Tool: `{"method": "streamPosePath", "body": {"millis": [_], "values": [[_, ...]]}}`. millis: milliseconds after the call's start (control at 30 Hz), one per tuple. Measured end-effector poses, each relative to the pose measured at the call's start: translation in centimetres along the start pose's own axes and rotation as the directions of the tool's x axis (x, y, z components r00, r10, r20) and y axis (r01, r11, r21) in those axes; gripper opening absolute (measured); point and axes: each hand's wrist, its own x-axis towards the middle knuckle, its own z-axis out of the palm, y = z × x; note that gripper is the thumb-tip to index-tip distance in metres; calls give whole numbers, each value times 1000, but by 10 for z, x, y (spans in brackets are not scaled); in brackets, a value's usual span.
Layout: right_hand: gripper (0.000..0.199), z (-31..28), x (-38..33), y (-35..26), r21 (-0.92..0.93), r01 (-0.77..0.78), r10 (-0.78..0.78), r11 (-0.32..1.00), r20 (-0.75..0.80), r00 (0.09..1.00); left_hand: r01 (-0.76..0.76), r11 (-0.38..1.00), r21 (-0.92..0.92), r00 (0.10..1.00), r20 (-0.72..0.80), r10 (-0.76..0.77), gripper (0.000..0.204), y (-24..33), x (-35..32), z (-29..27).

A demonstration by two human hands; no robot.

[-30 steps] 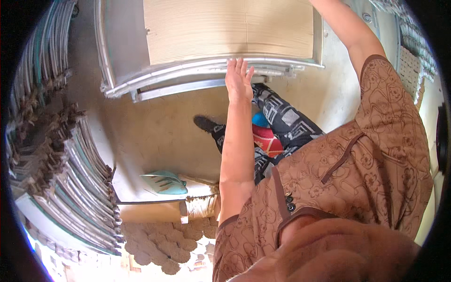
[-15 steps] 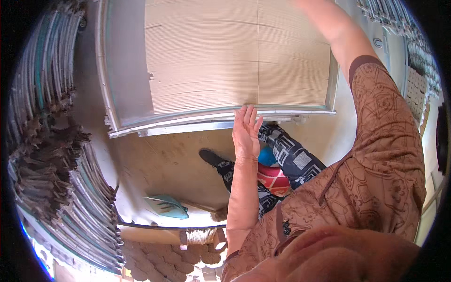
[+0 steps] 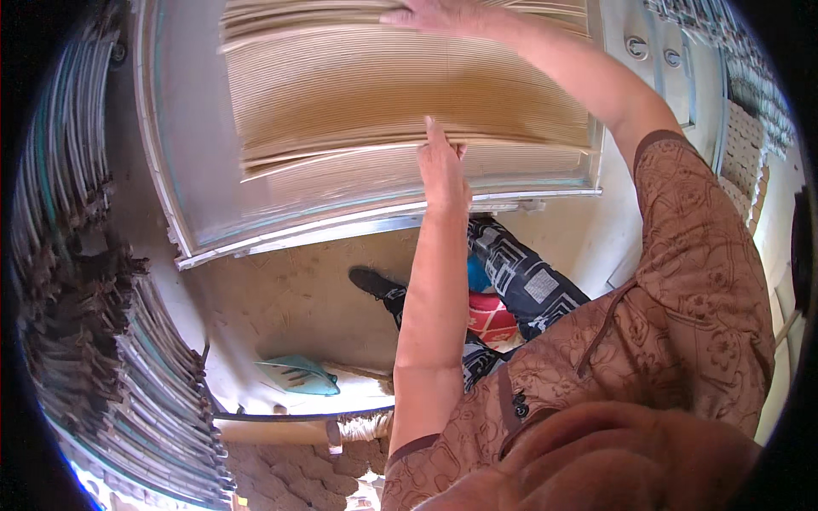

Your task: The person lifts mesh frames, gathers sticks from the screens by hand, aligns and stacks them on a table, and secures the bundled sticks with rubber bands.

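Observation:
A wide layer of thin tan sticks [image 3: 341, 89], which look like incense sticks, lies across a pale framed mesh tray [image 3: 196, 187] in front of me. My left hand [image 3: 441, 166] is at the layer's near edge, closed on it with the index finger stretched over the top. That edge is lifted and bunched, and other sticks lie flat beneath it. At the far edge, my right hand [image 3: 443, 15] grips the bunched sticks, its fingers partly blurred and cut by the picture's upper rim. The layer bows between my two hands.
Stacked frames [image 3: 162, 392] with ragged edges rise along the left. A green dustpan-like thing [image 3: 298, 375] lies on the floor near my foot [image 3: 375, 283]. A red patterned seat [image 3: 492, 319] shows between my legs. Perforated pale blocks [image 3: 754, 145] stand at the right.
My left hand has moved from the tray's near rail onto the sticks and closed. My right hand has come leftward along the far edge. The layer is now bunched and lifted at both edges.

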Motion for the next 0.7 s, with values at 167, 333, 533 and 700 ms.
{"method": "streamPosePath", "body": {"millis": [167, 333, 533, 700], "values": [[56, 24, -18, -5, 307, 139, -149, 941, 7, 989, -88, 995, 50, 993, 80, 83, 62, 7, -2, -4], [56, -62, 23, 163, -754, 88, -444, 651, -284, 850, -56, 998, -23, 977, 206, 60, 79, -37, -35, 4], [64, -70, 25, 111, 774, 278, 54, 569, -373, 926, -71, 996, -48, 970, 231, 80, 76, -27, -18, -14], [59, -97, 9, 177, 426, 129, 49, 895, -383, 922, -34, 998, -60, 960, 275, 50, 76, -33, -30, 11]]}}
